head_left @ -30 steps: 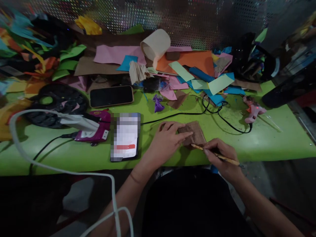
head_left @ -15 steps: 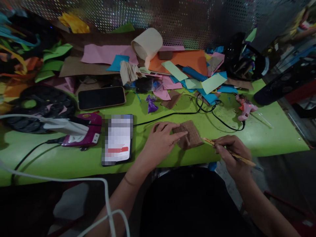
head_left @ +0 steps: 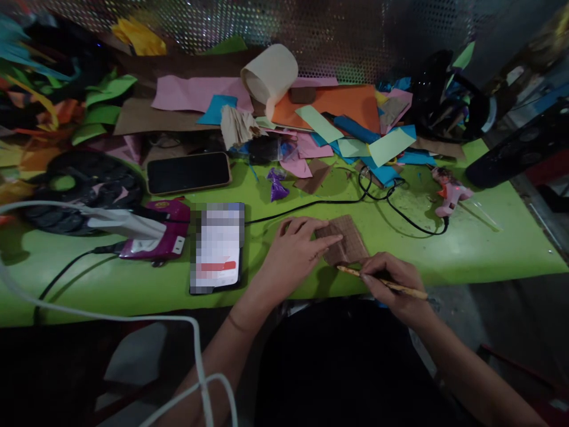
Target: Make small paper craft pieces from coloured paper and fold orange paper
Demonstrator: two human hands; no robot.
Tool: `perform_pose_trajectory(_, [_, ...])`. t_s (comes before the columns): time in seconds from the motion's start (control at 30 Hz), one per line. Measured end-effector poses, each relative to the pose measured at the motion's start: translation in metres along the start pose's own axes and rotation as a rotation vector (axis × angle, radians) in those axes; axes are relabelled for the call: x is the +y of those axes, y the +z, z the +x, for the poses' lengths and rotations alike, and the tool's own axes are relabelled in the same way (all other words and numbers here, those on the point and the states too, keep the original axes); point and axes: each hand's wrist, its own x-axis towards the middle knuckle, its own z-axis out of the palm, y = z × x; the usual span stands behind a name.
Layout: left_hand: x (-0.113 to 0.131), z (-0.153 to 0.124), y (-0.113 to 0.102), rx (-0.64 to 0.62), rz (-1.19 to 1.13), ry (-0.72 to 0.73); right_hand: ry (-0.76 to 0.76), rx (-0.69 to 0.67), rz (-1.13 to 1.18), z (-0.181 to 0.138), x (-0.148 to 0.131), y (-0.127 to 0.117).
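My left hand [head_left: 299, 244] lies with fingers stretched out over the left part of a small brown square piece [head_left: 351, 234], which looks like cardboard or coarse cloth. Its index finger presses on the piece. In my right hand [head_left: 395, 283] is a slim yellowish pencil [head_left: 406, 290], gripped between thumb and fingers. The pencil's tip points left and sits at the near edge of the brown piece. Whether the tip touches it I cannot tell. Left of my left hand a phone with a lit screen [head_left: 220, 246] rests on the green table [head_left: 275, 290].
A pink glue gun [head_left: 450, 196] with a black cord lies at the right. Behind are a dark phone [head_left: 189, 173], a purple pouch [head_left: 278, 185], coloured paper scraps [head_left: 331, 121] and a cream roll [head_left: 278, 71]. A purple power strip [head_left: 171, 231] and a white cable [head_left: 133, 317] are at left.
My right hand has moved left with the pencil, from the right side of the brown piece to its near edge. My left hand stays on the piece. The view has shifted slightly.
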Motion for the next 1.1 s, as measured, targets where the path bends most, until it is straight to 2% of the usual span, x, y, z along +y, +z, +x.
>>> perform_pose_trajectory(0.2, [0.000, 0.000, 0.000, -0.004, 0.009, -0.007, 0.019, 0.024, -0.042, 0.000, -0.003, -0.002])
perform_pose_trajectory(0.5, [-0.002, 0.000, 0.001, -0.016, 0.013, -0.014, 0.089, 0.279, -0.137, -0.010, 0.013, -0.026])
perform_pose_trajectory(0.77, [-0.002, 0.001, -0.001, -0.008, 0.015, -0.019, 0.051, 0.366, -0.062, -0.013, 0.022, -0.034])
perform_pose_trajectory(0.83, [-0.001, 0.002, -0.003, -0.013, 0.006, -0.045, -0.002, 0.357, -0.081, -0.009, 0.023, -0.040])
perform_pose_trajectory(1.1, [0.009, 0.015, -0.013, -0.068, 0.045, -0.191, -0.262, 0.102, -0.286, 0.027, 0.020, -0.057])
